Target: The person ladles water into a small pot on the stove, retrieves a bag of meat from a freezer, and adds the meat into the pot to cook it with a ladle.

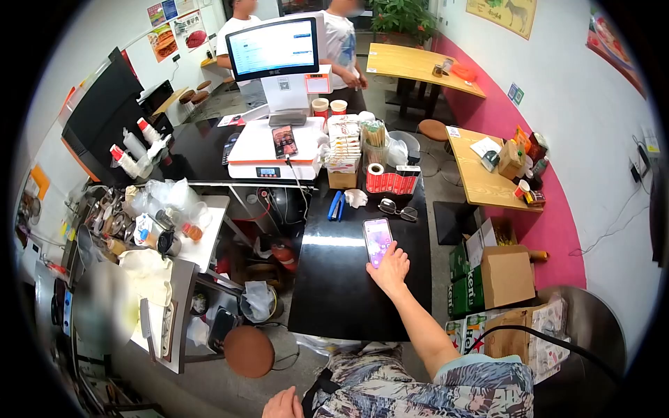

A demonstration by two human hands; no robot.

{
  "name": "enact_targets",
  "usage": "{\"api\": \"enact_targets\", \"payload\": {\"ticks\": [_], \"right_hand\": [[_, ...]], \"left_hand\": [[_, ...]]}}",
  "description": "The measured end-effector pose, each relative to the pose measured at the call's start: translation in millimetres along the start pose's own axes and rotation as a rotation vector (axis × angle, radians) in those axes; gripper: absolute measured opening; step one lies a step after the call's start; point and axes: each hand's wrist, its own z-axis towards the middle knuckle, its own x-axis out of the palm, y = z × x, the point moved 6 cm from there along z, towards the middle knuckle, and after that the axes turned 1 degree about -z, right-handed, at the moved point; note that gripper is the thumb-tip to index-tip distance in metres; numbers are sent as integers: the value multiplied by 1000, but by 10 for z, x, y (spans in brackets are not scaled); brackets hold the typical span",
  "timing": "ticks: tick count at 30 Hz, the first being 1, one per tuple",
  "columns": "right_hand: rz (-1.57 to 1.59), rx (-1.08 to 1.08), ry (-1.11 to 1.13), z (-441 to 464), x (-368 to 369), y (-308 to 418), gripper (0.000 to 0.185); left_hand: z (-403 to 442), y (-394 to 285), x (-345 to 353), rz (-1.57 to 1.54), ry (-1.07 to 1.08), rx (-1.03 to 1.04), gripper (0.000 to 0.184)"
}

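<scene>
Rectangular phone (377, 237): purple-pink screen; counter (334, 292) glossy black.
Blue plastic stapler (336, 206) toward surface's far-left corner; red-and-white box (397, 183) toward far-right.

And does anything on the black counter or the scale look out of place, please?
A dark phone with a cable lies on the white scale, an odd resting place. Also, a crumpled white wad, perhaps tissue, sits loose beside the blue stapler. I see no spill there.

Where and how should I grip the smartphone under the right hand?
Grip the smartphone by its two long edges, probably from the near end: it lies flat, screen up, pointing away from the person. The right hand is at that end; the eyeglasses lie by the far right corner.
</scene>
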Motion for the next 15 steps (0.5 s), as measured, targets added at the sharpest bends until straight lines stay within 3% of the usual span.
{"api": "enact_targets", "payload": {"ticks": [10,14,15], "right_hand": [[49,-124,-96,59,114,250,97],[-94,-122,-158,-33,34,415,102],[-76,-101,-53,-121,-135,516,100]], "left_hand": [[-72,-26,14,-28,-17,-47,25],[-215,161,23,-52,-21,-95,25],[-335,270,50,-47,-63,-194,25]]}}
